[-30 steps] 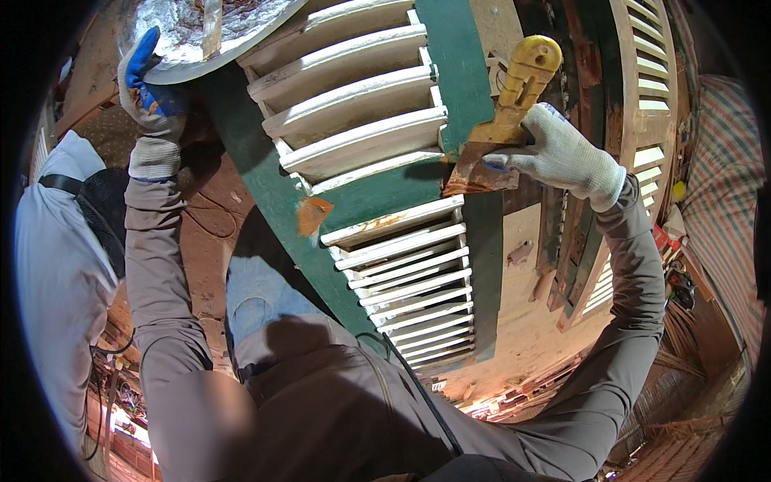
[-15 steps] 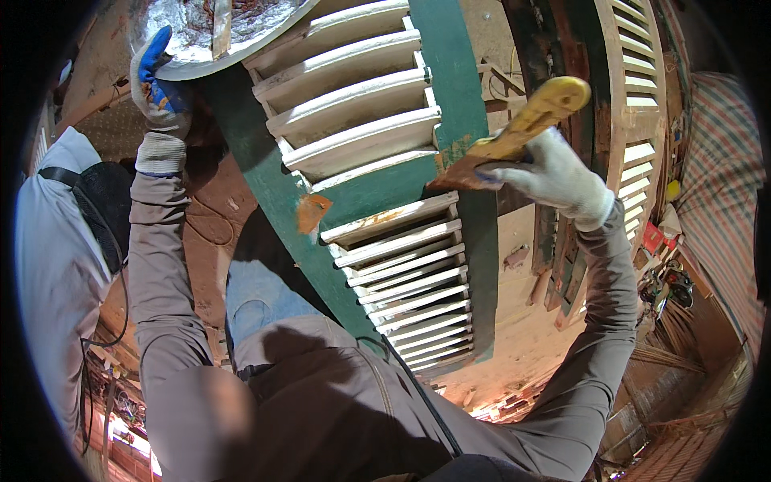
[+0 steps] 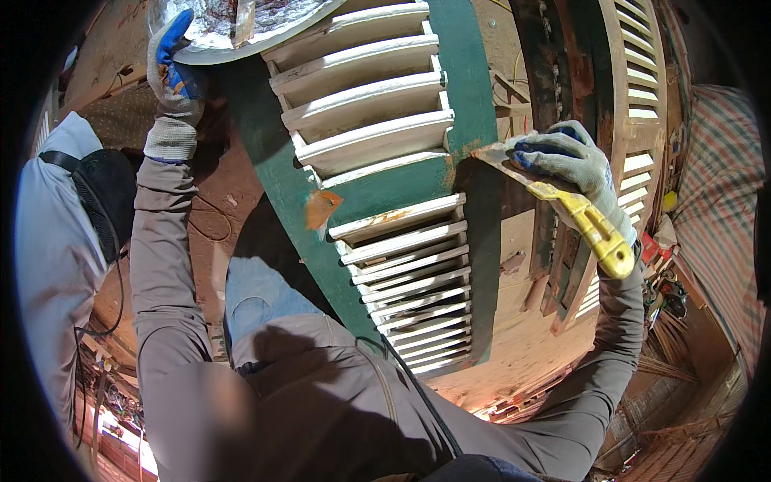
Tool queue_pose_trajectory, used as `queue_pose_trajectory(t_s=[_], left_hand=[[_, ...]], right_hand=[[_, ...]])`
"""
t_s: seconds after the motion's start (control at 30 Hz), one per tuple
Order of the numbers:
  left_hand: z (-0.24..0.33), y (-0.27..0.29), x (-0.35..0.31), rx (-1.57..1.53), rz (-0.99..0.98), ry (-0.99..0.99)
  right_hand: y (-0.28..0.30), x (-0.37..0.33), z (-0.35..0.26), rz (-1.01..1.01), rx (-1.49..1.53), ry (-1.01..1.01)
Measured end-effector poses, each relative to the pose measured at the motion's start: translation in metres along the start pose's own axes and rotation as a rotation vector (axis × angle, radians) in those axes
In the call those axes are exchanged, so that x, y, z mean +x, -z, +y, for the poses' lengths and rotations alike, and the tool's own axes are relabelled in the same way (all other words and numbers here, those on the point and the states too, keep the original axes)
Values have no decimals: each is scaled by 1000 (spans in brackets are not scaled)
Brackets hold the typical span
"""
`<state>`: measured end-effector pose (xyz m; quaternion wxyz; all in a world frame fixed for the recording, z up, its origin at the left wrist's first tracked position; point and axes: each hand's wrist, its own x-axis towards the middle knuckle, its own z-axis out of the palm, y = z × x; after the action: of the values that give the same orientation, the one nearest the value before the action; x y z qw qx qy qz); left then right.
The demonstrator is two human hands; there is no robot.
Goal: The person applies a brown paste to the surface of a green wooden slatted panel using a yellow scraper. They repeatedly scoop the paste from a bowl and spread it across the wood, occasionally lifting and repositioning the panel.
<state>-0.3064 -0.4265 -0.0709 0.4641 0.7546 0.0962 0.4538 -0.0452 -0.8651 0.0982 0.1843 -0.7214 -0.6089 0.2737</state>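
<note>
My right hand [image 3: 572,159], in a white glove with blue on it, grips a putty knife with a yellow handle [image 3: 598,233]. Its flat, stained blade [image 3: 502,157] points left, over the right edge of a green-framed louvred shutter [image 3: 474,104]. My gloved left hand [image 3: 175,72] holds the rim of a round container [image 3: 273,50] at the top, thumb over the edge. Silvery, wrinkled material lines that container, and a flat strip [image 3: 244,20] crosses it. An orange-brown patch [image 3: 321,209] marks the left side of the shutter's middle rail, with smaller brownish smears at the right.
White slats [image 3: 418,281] fill both shutter panels. Another louvred shutter [image 3: 634,120] stands at the right, beside dark worn frame pieces [image 3: 554,72]. Striped cloth [image 3: 715,185] hangs at far right. A person in light blue clothing [image 3: 60,241] is close on my left.
My right hand has turned the putty knife round and moved it right, away from the middle rail. Its handle pointed up and right before; now it points down. My left hand keeps its hold.
</note>
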Motion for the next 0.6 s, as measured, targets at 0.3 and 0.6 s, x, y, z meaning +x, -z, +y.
queue_pose_trajectory(t_s=[0.3, 0.6], left_hand=[[-22, 19, -9, -177, -42, 100], [8, -5, -8, -84, 26, 260]], right_hand=[[-23, -1, -10, 103, -160, 82], [-12, -29, -34, 120, -93, -31]])
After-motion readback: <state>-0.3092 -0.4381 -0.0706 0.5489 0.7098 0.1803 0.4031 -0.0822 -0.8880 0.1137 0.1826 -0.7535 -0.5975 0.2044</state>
